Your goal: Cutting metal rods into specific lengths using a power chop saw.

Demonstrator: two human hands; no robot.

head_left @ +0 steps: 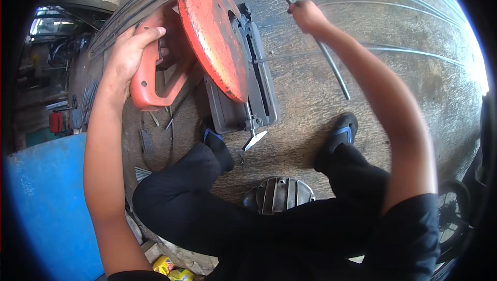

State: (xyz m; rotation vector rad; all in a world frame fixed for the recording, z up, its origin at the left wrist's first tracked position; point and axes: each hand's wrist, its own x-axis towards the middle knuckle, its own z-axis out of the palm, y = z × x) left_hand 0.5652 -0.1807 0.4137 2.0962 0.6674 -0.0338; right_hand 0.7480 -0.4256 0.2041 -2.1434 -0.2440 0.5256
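Observation:
My left hand is wrapped round the D-shaped handle of an orange cut-off saw, its thumb on top. The saw's worn round guard leans over a dark grey base on the floor. At the base's near end sits a small vise crank with a pale handle. To the right of the saw, my right hand is closed round a grey metal rod. This rod slants from upper left to lower right, clear of the saw, passing beneath my wrist.
Long thin metal rods stretch across the floor at the back and right. A ribbed metal cover lies between my legs, near my slippered feet. A blue panel stands at the left. Yellow packets lie at the lower left.

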